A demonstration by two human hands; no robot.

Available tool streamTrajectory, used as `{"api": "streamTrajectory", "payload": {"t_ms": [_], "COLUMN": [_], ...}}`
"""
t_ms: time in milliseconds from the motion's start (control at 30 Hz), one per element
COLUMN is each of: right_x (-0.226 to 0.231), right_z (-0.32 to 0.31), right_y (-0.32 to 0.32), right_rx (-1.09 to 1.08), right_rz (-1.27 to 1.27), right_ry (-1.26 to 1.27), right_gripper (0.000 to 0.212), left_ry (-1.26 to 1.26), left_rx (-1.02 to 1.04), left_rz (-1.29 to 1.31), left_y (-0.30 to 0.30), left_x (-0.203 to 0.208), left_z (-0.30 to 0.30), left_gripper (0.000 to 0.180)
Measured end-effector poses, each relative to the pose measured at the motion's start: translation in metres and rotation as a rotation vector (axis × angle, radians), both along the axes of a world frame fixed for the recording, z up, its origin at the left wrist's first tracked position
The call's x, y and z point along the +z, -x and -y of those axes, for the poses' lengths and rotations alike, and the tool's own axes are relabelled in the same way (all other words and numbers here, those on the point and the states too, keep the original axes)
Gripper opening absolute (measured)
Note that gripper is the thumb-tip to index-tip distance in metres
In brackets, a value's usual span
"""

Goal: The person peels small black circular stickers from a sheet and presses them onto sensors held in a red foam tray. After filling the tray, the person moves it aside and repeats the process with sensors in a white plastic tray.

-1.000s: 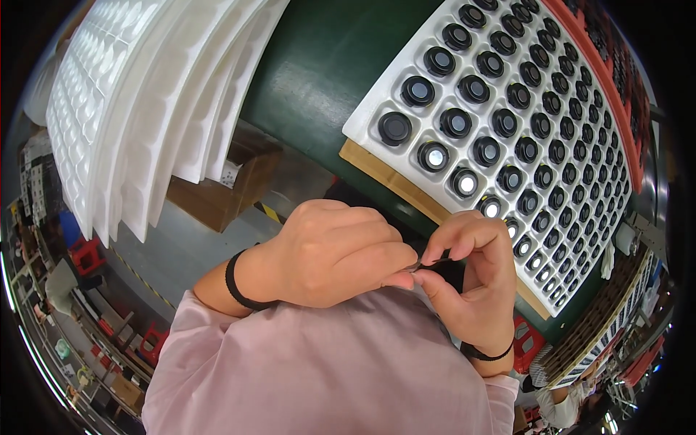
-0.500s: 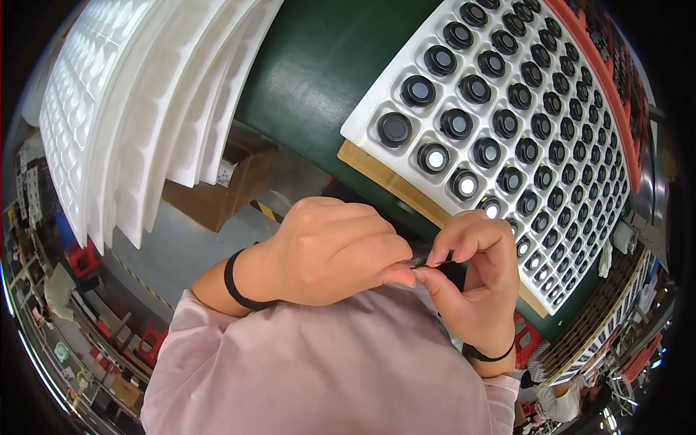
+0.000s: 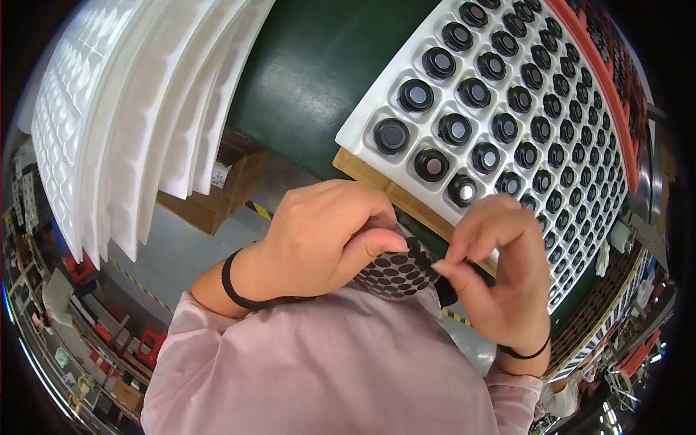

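Note:
My left hand (image 3: 319, 235) grips a curved sheet of round black stickers (image 3: 397, 278) between thumb and fingers, in front of my body. To the right of the sheet, my right hand (image 3: 504, 272) has its thumb and index finger pinched together, close to the sheet's edge. Whatever sits between those fingertips is too small to make out. Beyond my right hand lies a white moulded tray (image 3: 351, 138) filled with rows of round black parts (image 3: 392, 135). Several of them have a shiny, pale centre.
A stack of white moulded trays (image 3: 123, 138) stands at the left. The tray of parts rests on cardboard (image 3: 377, 185) over a green work surface (image 3: 304, 80). An open cardboard box (image 3: 235, 185) sits below, and a red crate edge (image 3: 605, 94) runs along the far right.
My hands have moved apart, the right one going rightward. The sticker sheet has turned so its dotted face shows. The tray and parts appear shifted slightly with the view.

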State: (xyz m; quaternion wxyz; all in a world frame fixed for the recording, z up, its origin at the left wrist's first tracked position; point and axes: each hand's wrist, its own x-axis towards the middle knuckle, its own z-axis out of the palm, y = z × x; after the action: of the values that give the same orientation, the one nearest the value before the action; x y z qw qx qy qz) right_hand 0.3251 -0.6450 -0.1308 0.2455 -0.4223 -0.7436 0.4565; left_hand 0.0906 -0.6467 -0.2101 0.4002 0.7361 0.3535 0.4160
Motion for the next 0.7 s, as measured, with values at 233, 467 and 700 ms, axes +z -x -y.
{"api": "streamTrajectory", "payload": {"t_ms": [233,467,700], "right_x": [-0.007,-0.002,0.009], "right_z": [-0.016,-0.013,-0.011], "right_y": [0.002,0.001,0.006], "right_rx": [-0.043,-0.056,0.094], "right_rz": [0.037,0.011,0.069], "right_ry": [0.159,0.199,-0.168], "right_gripper": [0.041,0.041,0.04], "left_ry": [-0.079,-0.096,0.005], "left_rx": [-0.027,-0.056,0.019], "left_rz": [-0.005,-0.025,0.033], "left_y": [-0.008,-0.012,-0.011], "left_x": [-0.004,0.004,0.011], "left_z": [-0.011,-0.012,-0.003], "left_gripper": [0.037,0.036,0.029]}}
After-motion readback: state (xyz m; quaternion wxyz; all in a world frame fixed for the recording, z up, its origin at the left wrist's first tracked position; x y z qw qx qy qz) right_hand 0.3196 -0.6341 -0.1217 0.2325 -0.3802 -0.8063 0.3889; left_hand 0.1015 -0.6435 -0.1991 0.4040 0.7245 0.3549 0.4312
